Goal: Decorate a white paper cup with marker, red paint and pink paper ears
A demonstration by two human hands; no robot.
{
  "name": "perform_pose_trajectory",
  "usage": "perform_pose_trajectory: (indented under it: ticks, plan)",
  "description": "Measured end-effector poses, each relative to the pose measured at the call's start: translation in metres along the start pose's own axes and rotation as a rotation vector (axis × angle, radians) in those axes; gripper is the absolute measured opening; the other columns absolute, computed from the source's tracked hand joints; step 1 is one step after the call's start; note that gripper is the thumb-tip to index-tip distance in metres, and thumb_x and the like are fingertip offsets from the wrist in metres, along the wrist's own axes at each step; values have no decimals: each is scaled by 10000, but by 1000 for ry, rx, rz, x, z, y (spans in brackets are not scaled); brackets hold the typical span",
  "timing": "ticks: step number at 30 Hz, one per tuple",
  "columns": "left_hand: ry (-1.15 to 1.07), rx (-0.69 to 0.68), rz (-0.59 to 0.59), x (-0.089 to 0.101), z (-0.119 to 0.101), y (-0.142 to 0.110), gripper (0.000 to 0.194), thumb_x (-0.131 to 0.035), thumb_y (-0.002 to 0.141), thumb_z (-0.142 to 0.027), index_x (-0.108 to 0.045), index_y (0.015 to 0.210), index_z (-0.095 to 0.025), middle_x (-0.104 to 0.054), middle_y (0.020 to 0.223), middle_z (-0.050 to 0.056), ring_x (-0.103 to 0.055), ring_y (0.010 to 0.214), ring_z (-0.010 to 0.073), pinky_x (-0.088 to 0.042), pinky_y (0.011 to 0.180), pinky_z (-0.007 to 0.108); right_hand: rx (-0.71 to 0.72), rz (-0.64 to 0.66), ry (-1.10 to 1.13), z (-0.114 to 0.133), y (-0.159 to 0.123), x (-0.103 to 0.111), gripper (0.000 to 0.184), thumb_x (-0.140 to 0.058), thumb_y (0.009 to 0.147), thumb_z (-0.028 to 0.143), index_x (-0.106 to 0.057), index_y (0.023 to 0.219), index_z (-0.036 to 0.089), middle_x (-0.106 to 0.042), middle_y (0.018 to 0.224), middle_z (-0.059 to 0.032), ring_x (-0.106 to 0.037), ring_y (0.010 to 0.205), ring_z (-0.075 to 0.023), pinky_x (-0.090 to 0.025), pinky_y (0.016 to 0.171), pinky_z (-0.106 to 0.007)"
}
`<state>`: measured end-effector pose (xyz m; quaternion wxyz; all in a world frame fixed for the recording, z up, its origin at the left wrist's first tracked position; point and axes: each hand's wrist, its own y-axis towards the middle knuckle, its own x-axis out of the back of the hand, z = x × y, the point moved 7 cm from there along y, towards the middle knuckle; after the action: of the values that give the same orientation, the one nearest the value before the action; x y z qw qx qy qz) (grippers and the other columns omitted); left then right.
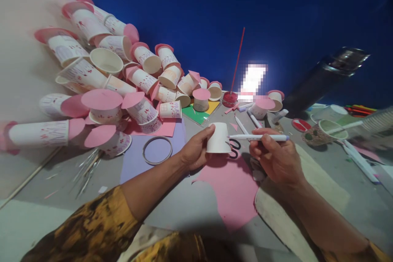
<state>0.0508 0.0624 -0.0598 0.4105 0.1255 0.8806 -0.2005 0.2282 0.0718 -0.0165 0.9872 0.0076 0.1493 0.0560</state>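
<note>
In the middle of the head view, my left hand (199, 149) is closed round the left side of a plain white paper cup (218, 138), held upside down. My right hand (274, 157) grips a white marker pen (260, 137) lying level, its tip pointing left close to the cup's right side. Whether the tip touches the cup I cannot tell. Below the cup lies a cut sheet of pink paper (233, 192). Dark scissor handles (236, 151) show between the cup and my right hand.
Decorated paper cups with pink paper tops (102, 104) are heaped at left. A grey ring (157, 150) rests on purple paper (132, 168). Paintbrushes (87, 170) lie left. A dark flask (325, 73), a stack of cups (379, 125) and a speckled cup (328, 131) stand right.
</note>
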Motion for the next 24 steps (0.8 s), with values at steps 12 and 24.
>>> perform_pose_trajectory:
  ticks: [12, 24]
  plan:
    - [-49, 5, -89, 8, 2, 4, 279, -560, 1027, -309, -680, 1144, -86, -755, 895, 121, -737, 790, 237, -634, 738, 365, 217, -27, -363, 14, -21, 2, 204, -854, 820, 407, -731, 868, 252, -684, 688, -6, -575, 498, -126, -421, 401, -226]
    - [-27, 11, -119, 6, 2, 2, 272, -605, 1008, -266, -685, 1200, -91, -768, 964, 129, -754, 840, 230, -638, 866, 392, 286, -57, -443, 25, -21, -6, 181, -860, 798, 377, -740, 831, 245, -701, 644, -8, -554, 425, -117, -417, 361, -220]
